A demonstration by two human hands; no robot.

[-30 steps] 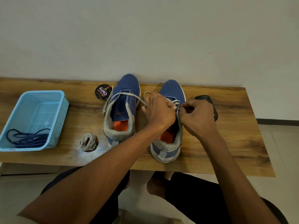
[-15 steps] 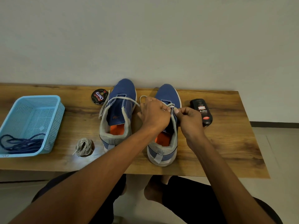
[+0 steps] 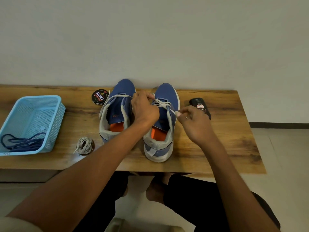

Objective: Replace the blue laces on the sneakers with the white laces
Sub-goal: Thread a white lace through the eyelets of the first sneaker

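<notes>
While threading the right sneaker (image 3: 164, 124): both hands' fingers (image 3: 181, 113) pinching its white lace (image 3: 161, 103).

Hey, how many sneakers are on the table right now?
2. The left sneaker stands beside the polish tin. The right sneaker stands between both hands: the left hand and right hand each hold its white lace. No others show.
</notes>
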